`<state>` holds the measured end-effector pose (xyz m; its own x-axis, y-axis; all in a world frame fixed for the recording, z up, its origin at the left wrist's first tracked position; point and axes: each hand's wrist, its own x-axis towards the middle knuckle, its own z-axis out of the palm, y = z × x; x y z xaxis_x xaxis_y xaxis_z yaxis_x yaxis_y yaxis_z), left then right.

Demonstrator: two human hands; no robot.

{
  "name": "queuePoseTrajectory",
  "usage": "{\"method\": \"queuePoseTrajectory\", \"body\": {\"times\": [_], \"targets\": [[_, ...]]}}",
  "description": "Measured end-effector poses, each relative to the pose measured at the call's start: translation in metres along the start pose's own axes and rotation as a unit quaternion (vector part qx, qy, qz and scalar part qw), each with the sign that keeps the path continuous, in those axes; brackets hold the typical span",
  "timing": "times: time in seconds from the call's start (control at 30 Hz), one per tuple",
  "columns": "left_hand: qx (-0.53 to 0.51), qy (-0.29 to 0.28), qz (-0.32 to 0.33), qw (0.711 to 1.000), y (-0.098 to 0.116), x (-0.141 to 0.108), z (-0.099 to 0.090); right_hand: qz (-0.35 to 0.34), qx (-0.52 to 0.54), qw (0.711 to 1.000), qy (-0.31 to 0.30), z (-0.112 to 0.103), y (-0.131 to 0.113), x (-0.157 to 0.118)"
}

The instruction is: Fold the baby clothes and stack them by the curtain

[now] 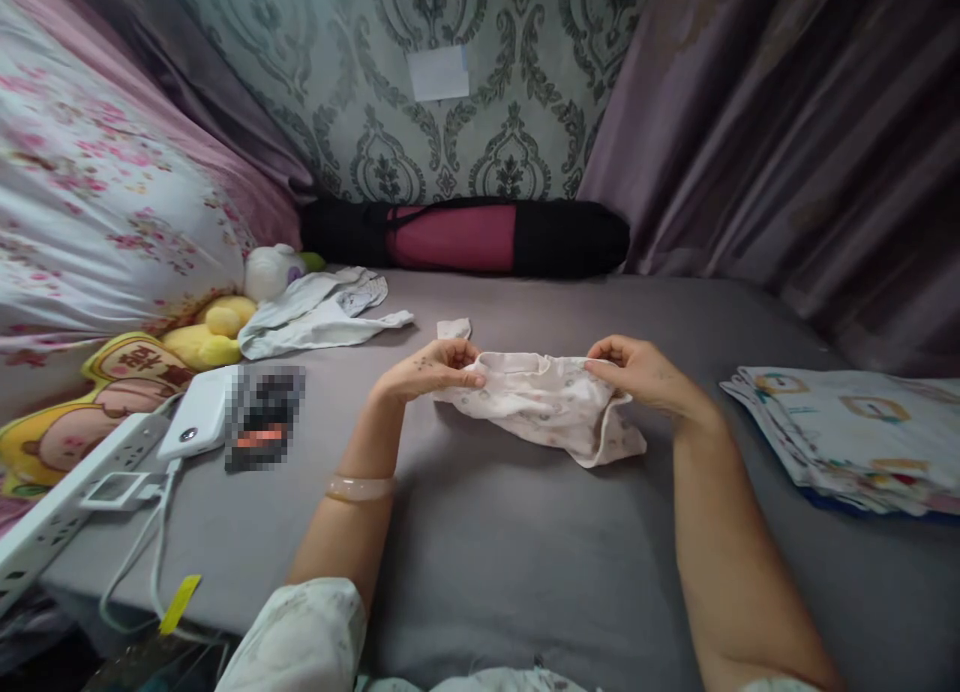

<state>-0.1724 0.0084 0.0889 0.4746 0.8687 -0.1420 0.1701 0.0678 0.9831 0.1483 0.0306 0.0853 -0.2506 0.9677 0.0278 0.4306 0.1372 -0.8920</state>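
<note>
A small pale pink baby garment (536,402) with a faint print is stretched between my two hands, just above the grey sheet. My left hand (442,367) pinches its upper left edge between thumb and fingers. At the upper right edge, my right hand (634,367) grips the cloth in the same way. The edge between the hands looks like a gathered band. One end of the cloth pokes up behind my left fingers, and a loose corner hangs toward the lower right. Folds hide its full shape.
Left lie a pale crumpled garment (315,312), plush toys (217,332), a white power bank (201,412), a pixelated item (264,417) and a power strip (90,492) with cables. A folded stack of printed cloth (847,427) sits right. Behind is a black-and-red long bag (457,237).
</note>
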Motion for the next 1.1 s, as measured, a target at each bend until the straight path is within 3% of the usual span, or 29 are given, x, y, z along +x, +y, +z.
{"method": "queuePoseTrajectory", "body": {"times": [0.2, 0.33, 0.47, 0.73, 1.1], "targets": [[0.101, -0.022, -0.044, 0.994, -0.018, 0.009, -0.004, 0.04, -0.039, 0.998, 0.003, -0.004, 0.033, 0.011], [0.193, -0.012, -0.023, 0.981, -0.03, 0.017, -0.004, 0.033, -0.124, 0.991, -0.043, -0.005, 0.052, 0.017], [0.203, 0.022, 0.003, 0.979, -0.036, 0.022, -0.002, 0.004, -0.184, 0.982, -0.043, 0.006, 0.062, 0.021], [0.201, 0.065, 0.029, 0.977, -0.033, 0.023, 0.0, -0.064, -0.248, 0.965, -0.05, 0.03, 0.062, 0.027], [0.166, 0.116, 0.044, 0.978, -0.033, 0.02, -0.004, -0.061, -0.206, 0.976, -0.037, 0.017, 0.033, 0.017]]}}
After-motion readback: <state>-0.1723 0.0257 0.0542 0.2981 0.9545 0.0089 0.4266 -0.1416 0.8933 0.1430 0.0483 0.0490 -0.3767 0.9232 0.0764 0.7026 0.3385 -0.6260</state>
